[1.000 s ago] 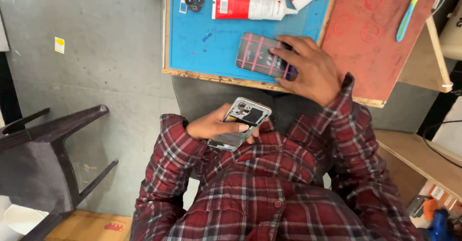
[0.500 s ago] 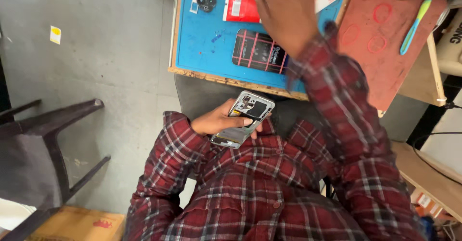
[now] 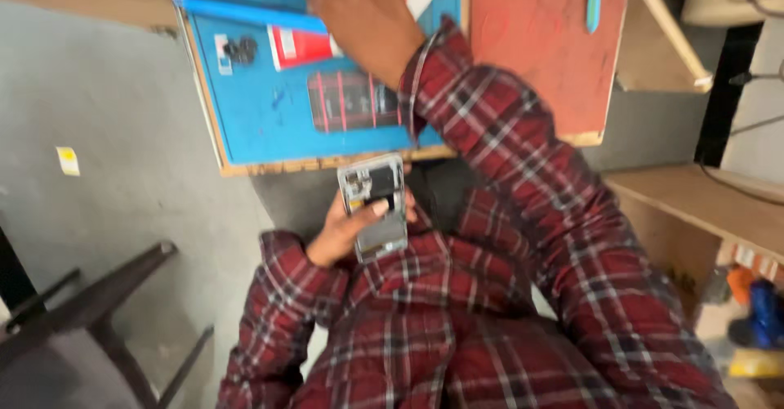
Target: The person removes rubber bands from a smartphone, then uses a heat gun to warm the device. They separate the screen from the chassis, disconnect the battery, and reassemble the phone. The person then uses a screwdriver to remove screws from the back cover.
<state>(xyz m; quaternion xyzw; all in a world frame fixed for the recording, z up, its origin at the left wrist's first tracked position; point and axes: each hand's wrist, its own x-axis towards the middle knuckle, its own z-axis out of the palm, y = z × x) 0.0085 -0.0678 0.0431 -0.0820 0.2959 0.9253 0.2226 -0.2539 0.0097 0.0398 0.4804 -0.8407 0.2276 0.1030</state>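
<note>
My left hand [image 3: 341, 233] holds an opened phone [image 3: 374, 205] close to my chest, its bare insides facing up and my thumb across its middle. My right hand [image 3: 363, 17] reaches far forward over the blue work mat [image 3: 261, 123], with its fingers hidden at the top edge. It lies over a red and white tube [image 3: 296, 47] and touches the end of a long blue strip [image 3: 245, 13]. A dark back cover with red stripes [image 3: 347, 102] rests on the mat just under my right wrist. Whether the right hand grips anything is unclear.
Small dark parts [image 3: 241, 49] sit on the mat's left side. A red board [image 3: 539, 58] lies to the right with a teal tool [image 3: 594, 0] on it. A dark stool [image 3: 90, 303] stands at lower left and wooden shelves [image 3: 702, 205] at right.
My right hand left the striped back cover and moved forward to the far end of the mat. The phone in my left hand turned more upright. My view tilted and shifted.
</note>
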